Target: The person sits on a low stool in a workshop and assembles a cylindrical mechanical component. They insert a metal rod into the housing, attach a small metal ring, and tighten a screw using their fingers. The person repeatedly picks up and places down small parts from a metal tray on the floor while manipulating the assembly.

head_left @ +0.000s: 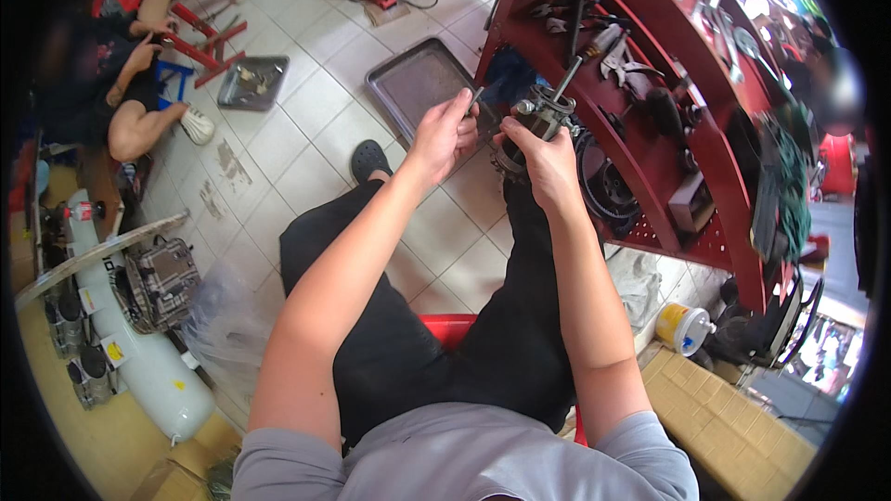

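My right hand (548,160) grips a greasy metal machine part (538,111) above my right knee. A long metal shaft (568,79) sticks up from it, and a toothed or notched edge shows low on its left side. Its exact kind I cannot make out. Close by on the left, my left hand (444,137) is closed in a pinch, apart from the part. Between thumb and fingers it holds a thin dark piece (476,100), mostly hidden. Beyond both hands a dark metal tray (422,74) lies on the tiled floor.
A red tool rack (640,144) with pliers and wrenches stands close on my right. At the far left a person (121,83) sits by a smaller tray (254,83). A white cylinder (153,376) lies at left; a cardboard box (724,417) and yellow-white bucket (682,327) stand at right.
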`<state>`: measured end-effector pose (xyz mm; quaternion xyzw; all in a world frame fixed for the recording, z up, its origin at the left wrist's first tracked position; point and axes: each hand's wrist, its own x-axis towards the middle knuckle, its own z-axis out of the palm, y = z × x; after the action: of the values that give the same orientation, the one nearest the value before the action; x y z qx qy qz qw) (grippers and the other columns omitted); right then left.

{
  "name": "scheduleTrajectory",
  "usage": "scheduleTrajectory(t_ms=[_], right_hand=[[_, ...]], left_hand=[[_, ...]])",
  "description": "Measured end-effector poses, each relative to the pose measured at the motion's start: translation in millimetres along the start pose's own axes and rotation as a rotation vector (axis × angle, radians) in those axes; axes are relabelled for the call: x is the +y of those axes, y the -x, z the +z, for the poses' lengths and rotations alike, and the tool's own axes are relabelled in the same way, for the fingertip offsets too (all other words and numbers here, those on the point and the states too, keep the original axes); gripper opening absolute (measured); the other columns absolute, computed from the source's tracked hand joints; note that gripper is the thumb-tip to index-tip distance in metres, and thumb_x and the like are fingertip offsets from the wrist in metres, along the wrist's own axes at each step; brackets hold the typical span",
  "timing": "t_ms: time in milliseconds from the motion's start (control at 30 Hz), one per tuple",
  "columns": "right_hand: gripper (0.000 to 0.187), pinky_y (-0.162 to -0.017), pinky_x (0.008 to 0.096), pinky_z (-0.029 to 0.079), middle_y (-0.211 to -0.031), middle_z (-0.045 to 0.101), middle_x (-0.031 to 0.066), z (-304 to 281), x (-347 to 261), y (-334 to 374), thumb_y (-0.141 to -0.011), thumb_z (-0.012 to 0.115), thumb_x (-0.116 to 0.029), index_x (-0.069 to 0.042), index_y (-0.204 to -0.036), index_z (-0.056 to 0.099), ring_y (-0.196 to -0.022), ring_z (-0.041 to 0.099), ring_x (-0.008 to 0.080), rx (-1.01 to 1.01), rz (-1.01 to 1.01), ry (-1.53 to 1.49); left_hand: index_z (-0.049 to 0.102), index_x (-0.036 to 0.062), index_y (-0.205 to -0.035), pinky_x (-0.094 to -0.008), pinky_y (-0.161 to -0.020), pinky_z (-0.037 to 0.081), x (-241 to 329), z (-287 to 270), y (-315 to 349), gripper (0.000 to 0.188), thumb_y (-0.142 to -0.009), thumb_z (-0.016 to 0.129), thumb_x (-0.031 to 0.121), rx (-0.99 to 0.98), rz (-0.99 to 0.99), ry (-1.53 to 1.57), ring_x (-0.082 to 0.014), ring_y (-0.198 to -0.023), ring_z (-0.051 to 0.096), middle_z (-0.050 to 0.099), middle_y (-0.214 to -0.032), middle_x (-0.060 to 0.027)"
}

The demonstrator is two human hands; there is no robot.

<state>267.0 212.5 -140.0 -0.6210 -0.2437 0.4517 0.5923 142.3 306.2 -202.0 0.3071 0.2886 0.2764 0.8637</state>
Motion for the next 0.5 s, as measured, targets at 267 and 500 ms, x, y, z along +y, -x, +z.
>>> scheduleTrajectory(t_ms=[267,500], right_hand=[[0.018,-0.063,0.0253,0.047,-0.08,0.062,0.0005,9,-59,133,-0.081,0.07,-0.013,-0.001,-0.09,0.061,-0.072,0.056,0.0082,-0.107,-0.282,0.046],[0.014,-0.062,0.027,0.048,-0.078,0.063,0.002,18,-90,220,-0.082,0.064,-0.005,0.0,-0.093,0.057,-0.071,0.058,0.0083,-0.17,-0.433,0.236]], left_hand=[[0.057,0.014,-0.093,-0.0252,-0.054,0.038,19,80,171,0.028,-0.093,0.056,0.042,0.055,0.038,0.298,-0.0053,-0.05,0.036,0.049,-0.07,0.0069],[0.062,0.0136,-0.088,-0.0236,-0.052,0.036,-1,109,245,0.024,-0.089,0.065,0.038,-0.079,0.135,0.28,-0.0036,-0.049,0.038,0.055,-0.073,0.0062]])
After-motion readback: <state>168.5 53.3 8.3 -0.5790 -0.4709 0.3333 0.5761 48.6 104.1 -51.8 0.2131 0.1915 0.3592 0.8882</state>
